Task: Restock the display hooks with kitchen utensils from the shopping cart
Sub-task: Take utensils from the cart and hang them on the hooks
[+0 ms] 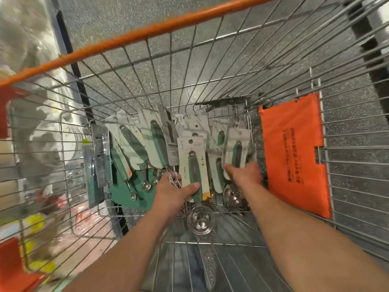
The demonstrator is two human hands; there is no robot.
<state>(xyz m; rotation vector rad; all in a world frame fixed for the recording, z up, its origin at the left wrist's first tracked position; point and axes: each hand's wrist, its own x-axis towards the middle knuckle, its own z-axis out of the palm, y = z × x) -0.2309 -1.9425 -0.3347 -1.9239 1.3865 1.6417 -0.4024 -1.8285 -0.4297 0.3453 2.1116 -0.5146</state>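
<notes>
Utensils on pale hang-cards with green handles lie heaped in the cart, at its far end, leaning on one another against the wire. Nearest the camera two bare forearms reach down into the basket. The left hand grips one carded utensil by its lower end, thumb lying across the card face and fingers curled behind it. The right hand reaches into a card bundle at the right of the heap; its fingers are hidden behind the cards, so I cannot tell whether it has closed on them.

Each card looks light and bends easily, while the tool fastened to it is stiff; the steel heads hanging below the cards add weight at the bottom and are probably slippery. A hold on the handle through the card, low down as the left hand has it, should keep the punched hole at the top free for a hook. The packs overlap and may snag on each other when lifted.

Count: roughly a dozen cards, too overlapped to number exactly; two darker blister packs at far left; several shiny heads, at least four. One orange flap hangs on the right cart wall, and one orange rail crosses the far rim. No display hooks are in view.
</notes>
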